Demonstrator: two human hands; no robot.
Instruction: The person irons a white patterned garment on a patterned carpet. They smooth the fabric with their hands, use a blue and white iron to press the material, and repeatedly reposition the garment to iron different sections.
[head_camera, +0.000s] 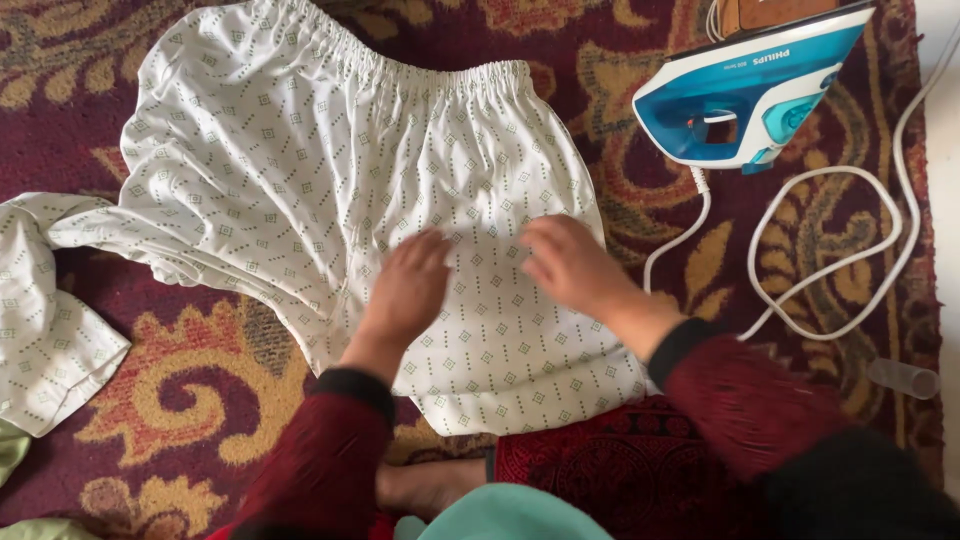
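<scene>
White patterned trousers (300, 170) lie flat under left hand (408, 290) and right hand (568, 265).

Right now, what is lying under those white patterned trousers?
The white trousers lie spread on a red and gold carpet, which shows all around them. Both hands, left and right, press flat on top. Whatever the cloth itself covers cannot be seen.

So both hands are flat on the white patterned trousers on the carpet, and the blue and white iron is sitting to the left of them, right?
Not quite. The head view shows the iron to the right of the trousers, not the left. Both the left hand and right hand are flat on them, on the carpet.
</scene>
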